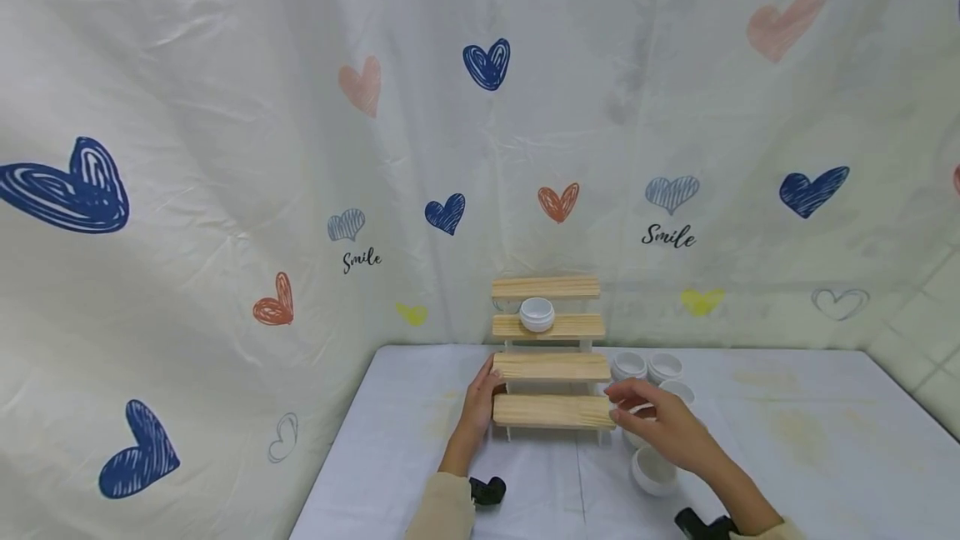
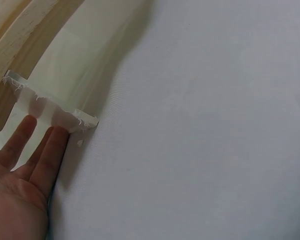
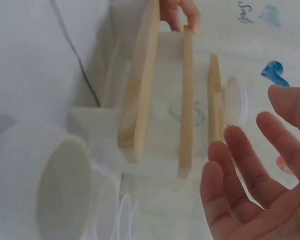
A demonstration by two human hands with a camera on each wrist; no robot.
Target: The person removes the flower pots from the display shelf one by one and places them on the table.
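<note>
A wooden stand [image 1: 552, 412] with several stepped boards on white supports stands on the table. My left hand [image 1: 474, 404] is at its left side, near the end of the second board from the bottom. In the left wrist view, straight fingers [image 2: 49, 160] touch a white side support [image 2: 50, 107]. My right hand [image 1: 663, 423] hovers by the right end of the lowest board, fingers loosely bent, palm bare in the right wrist view. A small white bowl [image 1: 537, 313], showing more than one rim line, sits left of centre on the third board up.
Several white bowls stand right of the stand, including a near bowl [image 1: 654, 472] beside my right wrist and a far bowl [image 1: 665, 367]; my right hand partly hides others. White cloth covers the table [image 1: 780, 440]. A heart-printed curtain [image 1: 585, 132] hangs behind.
</note>
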